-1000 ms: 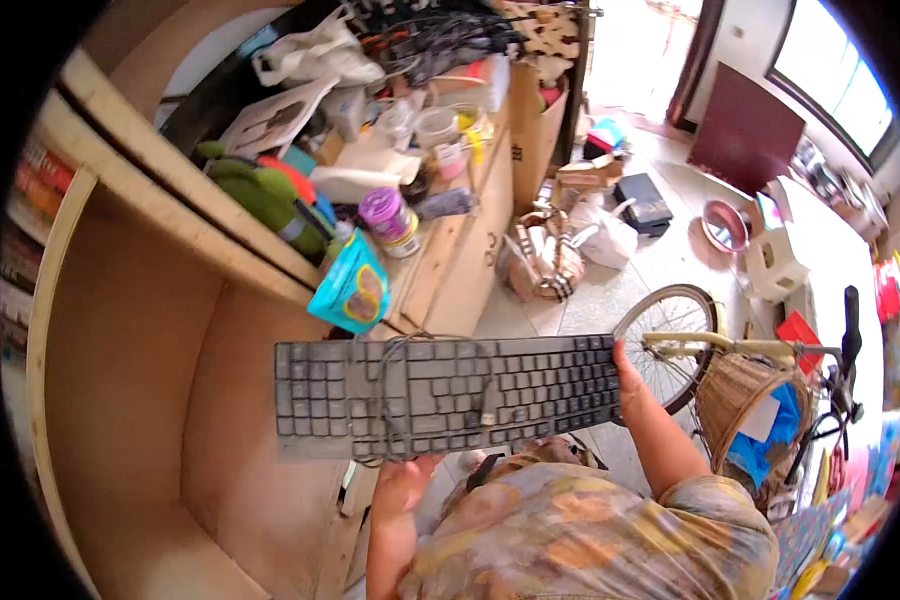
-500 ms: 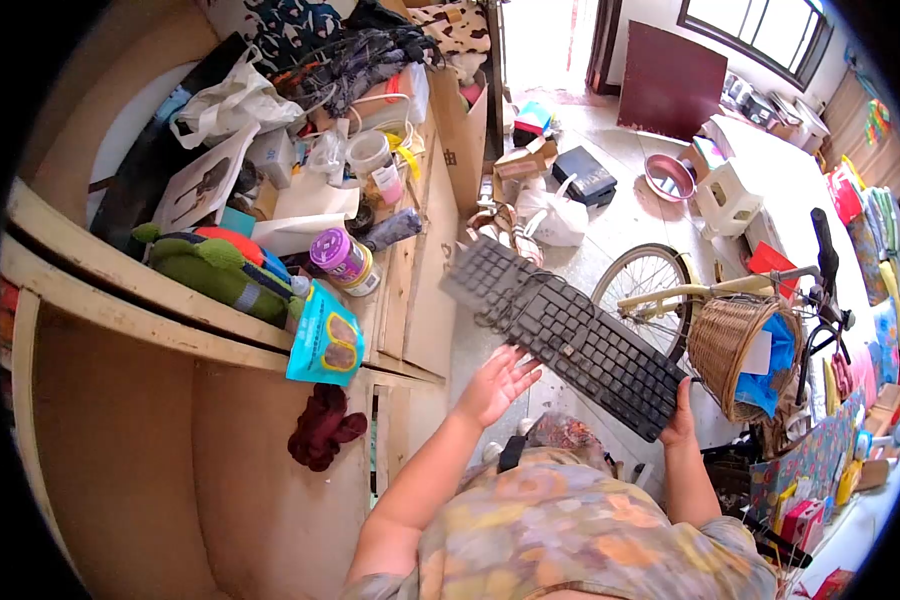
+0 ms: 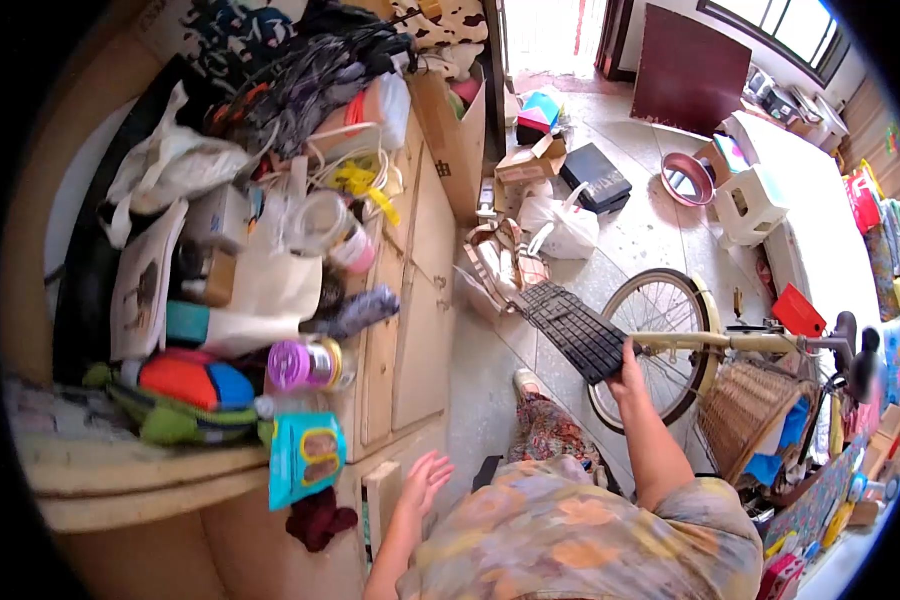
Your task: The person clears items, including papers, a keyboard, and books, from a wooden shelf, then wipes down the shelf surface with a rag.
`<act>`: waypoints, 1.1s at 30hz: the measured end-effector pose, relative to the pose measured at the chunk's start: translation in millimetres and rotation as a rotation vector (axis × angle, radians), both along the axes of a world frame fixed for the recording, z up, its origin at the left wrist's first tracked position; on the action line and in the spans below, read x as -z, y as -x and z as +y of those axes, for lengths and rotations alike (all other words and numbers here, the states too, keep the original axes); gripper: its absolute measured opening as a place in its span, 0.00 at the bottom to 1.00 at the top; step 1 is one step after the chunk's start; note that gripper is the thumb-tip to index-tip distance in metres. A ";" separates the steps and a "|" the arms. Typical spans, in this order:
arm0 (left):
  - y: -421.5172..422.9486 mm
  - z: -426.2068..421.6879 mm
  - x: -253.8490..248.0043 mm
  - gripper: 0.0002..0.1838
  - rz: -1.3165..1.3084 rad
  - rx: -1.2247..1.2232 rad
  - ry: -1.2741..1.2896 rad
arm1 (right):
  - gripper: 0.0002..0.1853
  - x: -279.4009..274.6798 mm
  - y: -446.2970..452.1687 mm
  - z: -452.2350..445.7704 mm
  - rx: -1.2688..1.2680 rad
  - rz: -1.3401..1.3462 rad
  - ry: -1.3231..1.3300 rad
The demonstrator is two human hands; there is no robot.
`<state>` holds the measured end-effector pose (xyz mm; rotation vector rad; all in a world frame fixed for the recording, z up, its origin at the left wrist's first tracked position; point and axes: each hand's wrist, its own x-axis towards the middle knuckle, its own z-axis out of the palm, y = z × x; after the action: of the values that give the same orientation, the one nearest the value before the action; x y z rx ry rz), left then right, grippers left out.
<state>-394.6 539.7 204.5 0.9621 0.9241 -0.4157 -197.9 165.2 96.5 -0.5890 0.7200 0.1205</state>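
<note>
My right hand (image 3: 626, 376) grips the near end of a black computer keyboard (image 3: 576, 332), its keys facing up. The keyboard slants away from me, with its far end close to the striped bag (image 3: 505, 258) on the floor; whether they touch I cannot tell. My left hand (image 3: 427, 482) holds nothing. Its fingers are apart, beside the cabinet front and nearest to a teal pouch (image 3: 308, 458) at the counter edge and a dark red cloth (image 3: 320, 520) beneath it.
A bicycle wheel (image 3: 660, 345) and wicker basket (image 3: 745, 415) stand at my right. To the left, the cluttered counter holds a purple-lidded jar (image 3: 305, 364), a green bag (image 3: 180, 410) and a clear tub (image 3: 320, 222). Ahead lie a white plastic bag (image 3: 560, 222) and a black box (image 3: 596, 178).
The keyboard has swung forward and lower in my right hand. My left hand has drawn away from it, back towards the cabinet. My view has shifted.
</note>
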 end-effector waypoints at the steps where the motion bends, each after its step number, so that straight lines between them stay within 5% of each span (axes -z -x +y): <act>1: -2.7 4.9 -0.2 0.21 0.008 -0.041 -0.054 | 0.23 7.8 -28.7 10.2 0.030 0.016 0.004; 14: -57.1 -7.4 -7.4 0.17 0.256 -0.288 0.009 | 0.24 61.3 -307.5 90.5 0.229 0.044 -0.040; 25: -80.9 -15.8 12.6 0.15 0.375 -0.289 0.046 | 0.22 105.7 -402.0 107.5 0.278 0.149 0.052; 33: -90.3 -16.9 19.2 0.13 0.420 -0.283 0.023 | 0.20 65.5 -427.2 111.4 0.142 0.107 0.106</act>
<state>-304.3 522.8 185.3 0.7188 1.4130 -0.3918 229.3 276.6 31.0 -0.6337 0.8735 -0.0182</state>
